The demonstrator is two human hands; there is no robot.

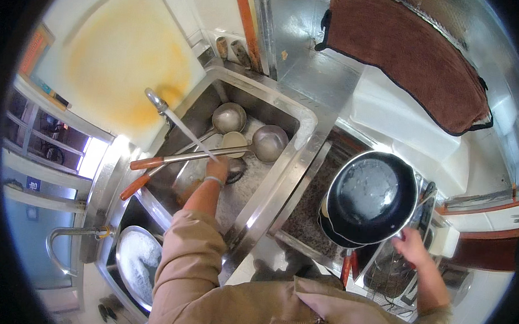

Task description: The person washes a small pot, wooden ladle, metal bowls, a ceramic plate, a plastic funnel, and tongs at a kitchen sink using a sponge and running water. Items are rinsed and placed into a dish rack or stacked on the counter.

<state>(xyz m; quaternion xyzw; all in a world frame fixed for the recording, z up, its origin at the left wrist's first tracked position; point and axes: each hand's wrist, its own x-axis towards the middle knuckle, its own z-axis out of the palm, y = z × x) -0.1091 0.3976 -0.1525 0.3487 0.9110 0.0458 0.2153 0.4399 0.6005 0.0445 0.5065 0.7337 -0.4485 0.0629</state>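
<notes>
My left hand [217, 168] is in the steel sink, under the water running from the faucet [156, 100]; its fingers are hard to make out, so what it holds is unclear. Beside it lie two steel ladles [229, 117] with wooden handles [147, 163] over the sink's left edge, and a small pale round dish [234, 144]. A dark round object [237, 171] touches or adjoins the hand. On the right, my right hand [411, 246] grips the handle of a black wok [372, 196], which overlaps another pan with a red handle [346, 268].
A smaller basin at lower left holds a steel bowl of suds [140, 260] beside a curved faucet [57, 240]. A stained white board [125, 67] stands behind the sink. A brown towel [409, 56] lies at upper right. Wire baskets [384, 277] are at lower right.
</notes>
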